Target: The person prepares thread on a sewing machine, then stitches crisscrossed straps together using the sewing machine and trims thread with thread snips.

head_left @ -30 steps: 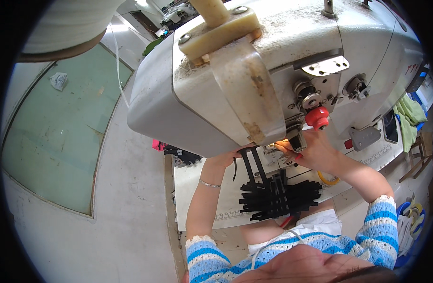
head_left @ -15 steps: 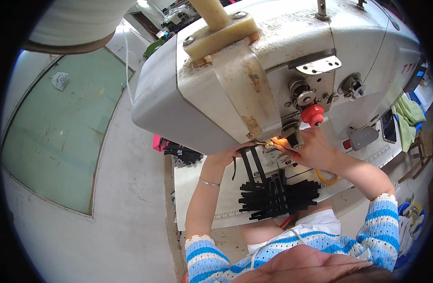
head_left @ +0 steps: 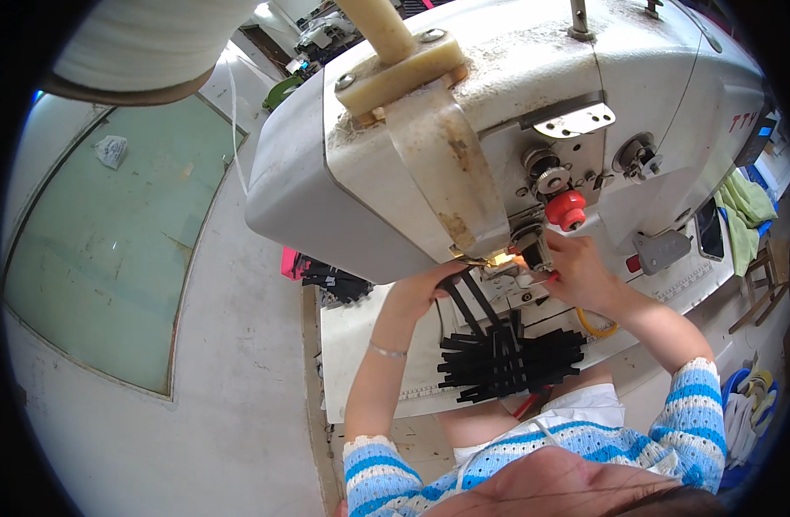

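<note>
Left hand: the left hand point(head_left: 419, 291) is closed on the far ends of two black strips point(head_left: 474, 303), at the near left of the machine head; its fingertips are partly hidden.
Right hand: the right hand point(head_left: 578, 272) is right of the needle area, fingers bent and drawn in; whether they grip anything cannot be told.
Strips: they run from the left hand nearward and slightly right to a black strip pile point(head_left: 509, 355).
Pile: on the near part of the white table point(head_left: 422, 372), between the forearms, pieces lying crosswise.
Machine: a white sewing machine point(head_left: 382, 211) covers the far side; its red knob point(head_left: 566, 209) is just beyond the right hand.
Right of pile: a yellow ring point(head_left: 595, 324), near.
Far right: a dark phone point(head_left: 710, 234) on the table.
</note>
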{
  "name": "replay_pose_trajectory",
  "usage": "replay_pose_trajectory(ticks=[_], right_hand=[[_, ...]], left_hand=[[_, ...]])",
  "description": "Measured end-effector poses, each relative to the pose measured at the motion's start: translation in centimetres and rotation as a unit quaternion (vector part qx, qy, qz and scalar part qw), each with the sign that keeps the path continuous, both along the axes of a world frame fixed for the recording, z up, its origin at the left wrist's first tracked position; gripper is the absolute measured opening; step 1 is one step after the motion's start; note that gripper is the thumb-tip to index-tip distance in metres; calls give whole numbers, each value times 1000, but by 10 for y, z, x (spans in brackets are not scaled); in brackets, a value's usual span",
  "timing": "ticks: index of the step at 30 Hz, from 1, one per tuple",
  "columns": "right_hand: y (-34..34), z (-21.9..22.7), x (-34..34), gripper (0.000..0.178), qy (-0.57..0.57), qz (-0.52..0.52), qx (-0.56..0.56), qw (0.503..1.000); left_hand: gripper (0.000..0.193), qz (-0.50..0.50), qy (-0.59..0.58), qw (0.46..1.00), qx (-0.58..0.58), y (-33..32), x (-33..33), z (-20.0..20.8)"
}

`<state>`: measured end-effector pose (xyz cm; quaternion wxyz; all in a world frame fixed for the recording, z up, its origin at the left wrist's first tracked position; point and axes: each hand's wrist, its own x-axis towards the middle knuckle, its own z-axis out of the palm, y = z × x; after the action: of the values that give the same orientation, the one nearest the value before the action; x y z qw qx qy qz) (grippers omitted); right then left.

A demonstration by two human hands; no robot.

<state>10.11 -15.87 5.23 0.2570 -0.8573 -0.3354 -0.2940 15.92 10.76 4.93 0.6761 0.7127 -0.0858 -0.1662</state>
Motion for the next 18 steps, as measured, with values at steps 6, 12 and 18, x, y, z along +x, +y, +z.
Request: replay_pose_trajectory(ticks=[6,12,18], right_hand=[[-12,-1,-21,30,94,-74,259,958],[-28,-13,-30,25,99,-139,322,931],[-35,-19,-36,23,113,-162,337,921]], left_hand=[[18,156,-2,985,-68,-52,-87,-7],[20,255,-117,959,-47,-89,-103,-22],[19,250,-120,960,-40,-88,-104,-18]])
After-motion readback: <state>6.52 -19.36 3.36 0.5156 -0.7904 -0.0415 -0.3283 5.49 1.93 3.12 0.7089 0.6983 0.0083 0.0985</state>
